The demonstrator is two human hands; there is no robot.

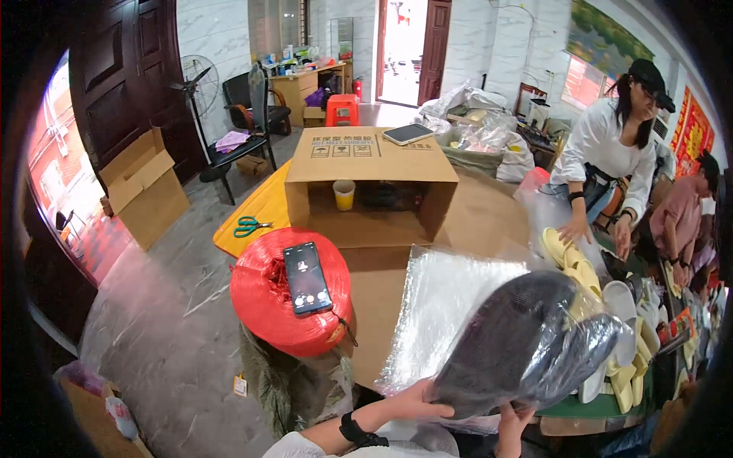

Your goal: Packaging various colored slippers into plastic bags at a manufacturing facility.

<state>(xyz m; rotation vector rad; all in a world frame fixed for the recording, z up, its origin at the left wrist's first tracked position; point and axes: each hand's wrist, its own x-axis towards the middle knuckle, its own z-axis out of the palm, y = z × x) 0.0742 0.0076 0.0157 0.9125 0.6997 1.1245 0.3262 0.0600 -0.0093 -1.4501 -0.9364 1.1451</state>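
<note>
A pair of black slippers (pixel 508 328) in a clear plastic bag is held up in front of me, tilted up to the right. My left hand (pixel 418 398) grips the bag's lower left end, its thumb lying along the edge. From below, my right hand (pixel 515 418) pinches the bag's lower edge; part of its fingers is hidden behind the bag. Beneath and to the left lies a stack of clear plastic bags (pixel 435 294) on the cardboard-covered table (pixel 374 286).
A cardboard box (pixel 359 164) on its side holds a yellow cup (pixel 344 195); a phone (pixel 408 135) lies on top. Left are a red twine roll (pixel 252 286) bearing another phone (pixel 308 278), and scissors (pixel 248 226). Yellow slippers (pixel 565 256) lie at right, where a co-worker (pixel 611 153) reaches.
</note>
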